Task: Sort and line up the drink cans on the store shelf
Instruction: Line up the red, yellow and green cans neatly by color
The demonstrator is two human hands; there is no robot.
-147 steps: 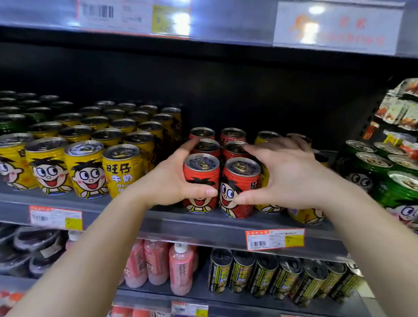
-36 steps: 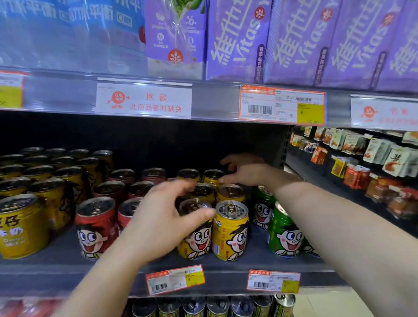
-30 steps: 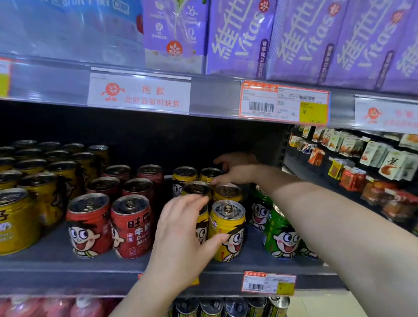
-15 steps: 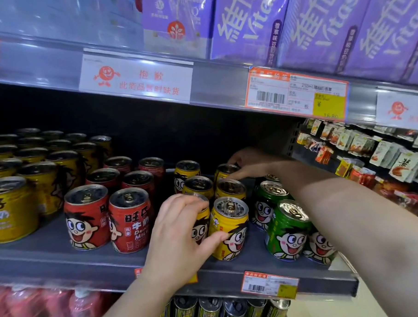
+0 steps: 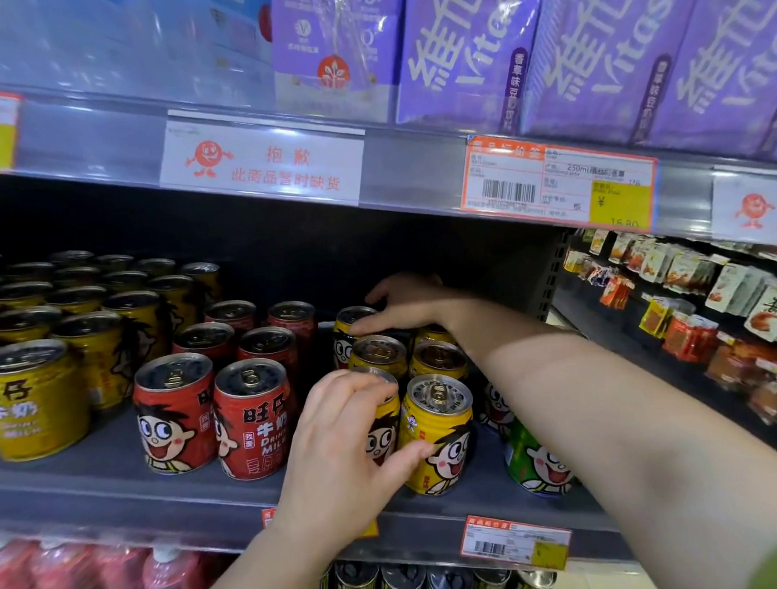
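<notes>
The yellow cans are being lined up: a front can [image 5: 381, 421] is gripped by the left hand [image 5: 340, 452], a rear can [image 5: 352, 322] touched by the right hand [image 5: 405, 302], unclenched. Next, both should be nudged straight.

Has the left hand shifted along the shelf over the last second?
No. The left hand stays wrapped on the front yellow can, just right of the two front red cans, as before.
</notes>
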